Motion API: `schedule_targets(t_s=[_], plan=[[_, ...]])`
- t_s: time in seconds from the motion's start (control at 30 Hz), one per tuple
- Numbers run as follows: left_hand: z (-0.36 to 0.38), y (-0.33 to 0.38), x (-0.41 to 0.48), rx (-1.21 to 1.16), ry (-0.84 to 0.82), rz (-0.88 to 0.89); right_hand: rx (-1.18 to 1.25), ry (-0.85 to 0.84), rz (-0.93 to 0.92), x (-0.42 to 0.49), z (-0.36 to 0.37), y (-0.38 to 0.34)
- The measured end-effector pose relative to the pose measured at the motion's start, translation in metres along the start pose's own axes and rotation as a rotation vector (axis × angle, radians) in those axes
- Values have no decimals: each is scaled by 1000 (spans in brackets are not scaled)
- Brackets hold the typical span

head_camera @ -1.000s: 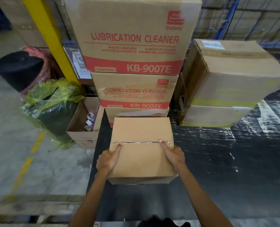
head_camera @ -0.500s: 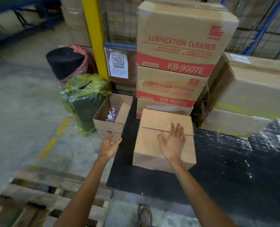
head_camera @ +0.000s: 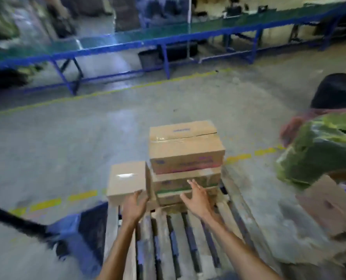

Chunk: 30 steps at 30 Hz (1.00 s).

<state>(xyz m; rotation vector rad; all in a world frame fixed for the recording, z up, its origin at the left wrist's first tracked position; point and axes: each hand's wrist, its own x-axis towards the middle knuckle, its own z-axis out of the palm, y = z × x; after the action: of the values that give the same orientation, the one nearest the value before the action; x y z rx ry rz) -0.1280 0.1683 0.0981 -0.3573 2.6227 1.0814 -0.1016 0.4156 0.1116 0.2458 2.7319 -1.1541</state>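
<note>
A wooden pallet lies on the concrete floor in front of me. On its far end stands a stack of cardboard boxes, with a smaller plain carton beside it on the left. My left hand reaches toward the near right corner of the small carton, fingers straight; whether it touches is blurred. My right hand is spread out in front of the lower boxes of the stack, holding nothing.
A long blue-framed conveyor runs across the back. A green plastic-wrapped bundle, a black roll and an open cardboard box are at the right. A blue pallet-jack part sits left of the pallet. Yellow dashed line marks the floor.
I have turned left, away from the lubrication-cleaner boxes and the carton I had set down. Both hands left that carton and now reach toward the boxes on the pallet.
</note>
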Motion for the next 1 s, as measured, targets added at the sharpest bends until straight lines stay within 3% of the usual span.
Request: schedule_targets(t_s=[0.1,0.3,0.5,0.73,1.0], plan=[[-52,-81,1,-84,104,-135,31,-199,-65,14,73,-65],[-116,-125,-4,-247,231,-258,4,-373,-89,46,167,-131],[-137,-140,77,-307,166,-301,46,-345,44,128,208,-135],[-128,-186,281,-244,8,-364,142,-254,233,313,285,-126],[-52,-285,492,-305,-103,-559,253,-136,658,471,409,-32]])
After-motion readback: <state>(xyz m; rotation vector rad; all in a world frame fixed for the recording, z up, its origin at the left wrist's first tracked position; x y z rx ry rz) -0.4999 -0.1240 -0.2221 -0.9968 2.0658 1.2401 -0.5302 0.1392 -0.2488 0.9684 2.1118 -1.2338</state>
